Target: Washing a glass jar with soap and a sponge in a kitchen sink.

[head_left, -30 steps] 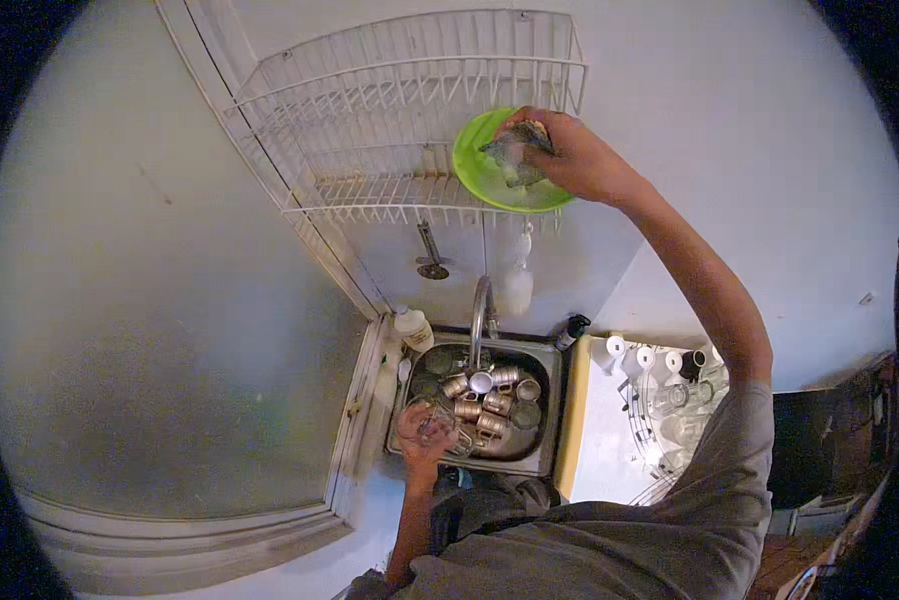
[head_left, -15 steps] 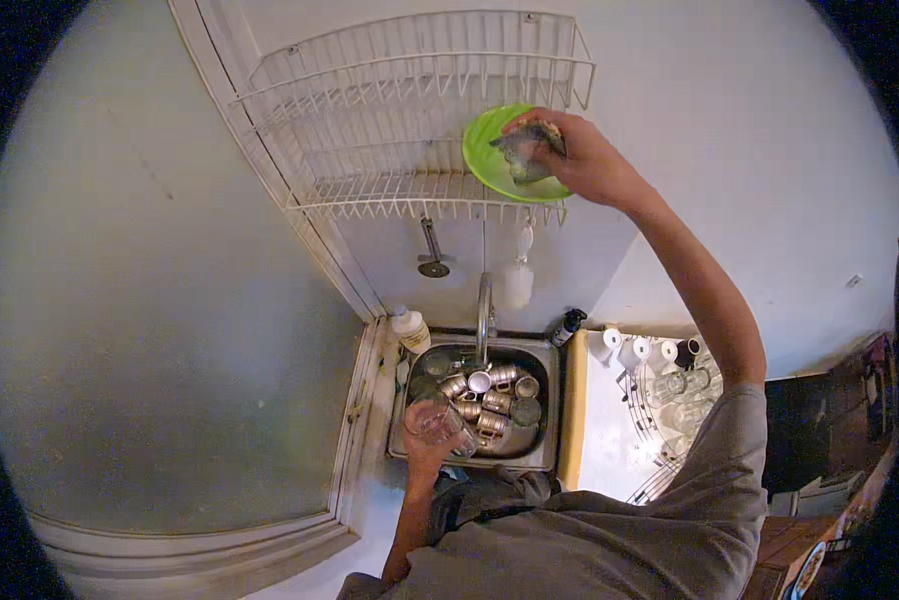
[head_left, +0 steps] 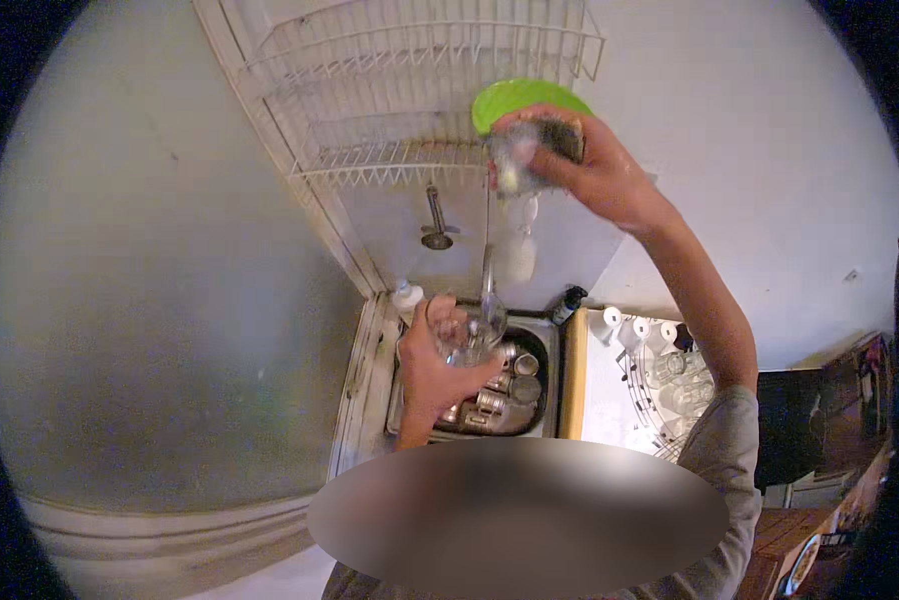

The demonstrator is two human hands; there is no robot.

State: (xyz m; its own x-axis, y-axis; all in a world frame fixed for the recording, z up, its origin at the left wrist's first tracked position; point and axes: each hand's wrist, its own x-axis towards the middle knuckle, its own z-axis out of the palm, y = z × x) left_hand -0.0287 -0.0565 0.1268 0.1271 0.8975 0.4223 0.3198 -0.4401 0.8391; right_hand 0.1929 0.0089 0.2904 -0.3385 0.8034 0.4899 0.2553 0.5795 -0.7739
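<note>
My left hand is wrapped round a clear drinking glass, held tilted above the left part of the sink. My right hand grips a dark grey, soapy-looking scrubbing sponge, smeared by motion. It is raised in front of a bright green bowl or plate at the wire rack. Whether the sponge touches the green dish cannot be made out. Inside the sink lie several metal mugs, partly hidden by my left hand and the glass. Part of the tap shows behind the glass.
A white wire dish rack hangs on the wall above the sink. A white bottle and a dark bottle flank the tap. Washed-looking glassware and white cups stand on the right counter. A frosted pane borders the left.
My left hand has lifted the glass up and slightly right, toward the tap. The sponge in my right hand has dropped a little from the green dish, uncovering more wall below the rack.
</note>
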